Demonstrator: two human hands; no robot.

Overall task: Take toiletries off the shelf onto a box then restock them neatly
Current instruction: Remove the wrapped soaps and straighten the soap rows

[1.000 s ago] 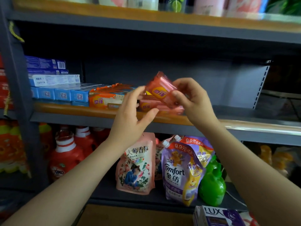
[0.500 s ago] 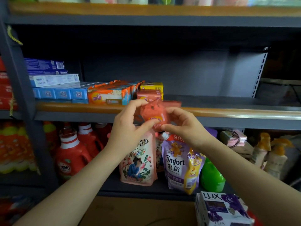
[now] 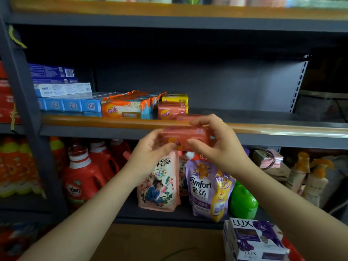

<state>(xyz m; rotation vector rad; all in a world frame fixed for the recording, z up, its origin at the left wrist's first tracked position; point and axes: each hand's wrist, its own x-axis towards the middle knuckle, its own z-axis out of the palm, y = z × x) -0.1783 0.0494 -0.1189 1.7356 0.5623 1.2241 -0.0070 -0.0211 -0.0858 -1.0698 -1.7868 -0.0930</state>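
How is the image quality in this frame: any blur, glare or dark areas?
Head view: the pink soap pack held by left hand and right hand is motion-blurred; glare streaks the shelf edge; the shelf's back is dark; shelf lines bow from wide-angle distortion.

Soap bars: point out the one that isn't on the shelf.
The pink soap bar, held between the left hand and right hand in front of the shelf edge; the others sit stacked on it.
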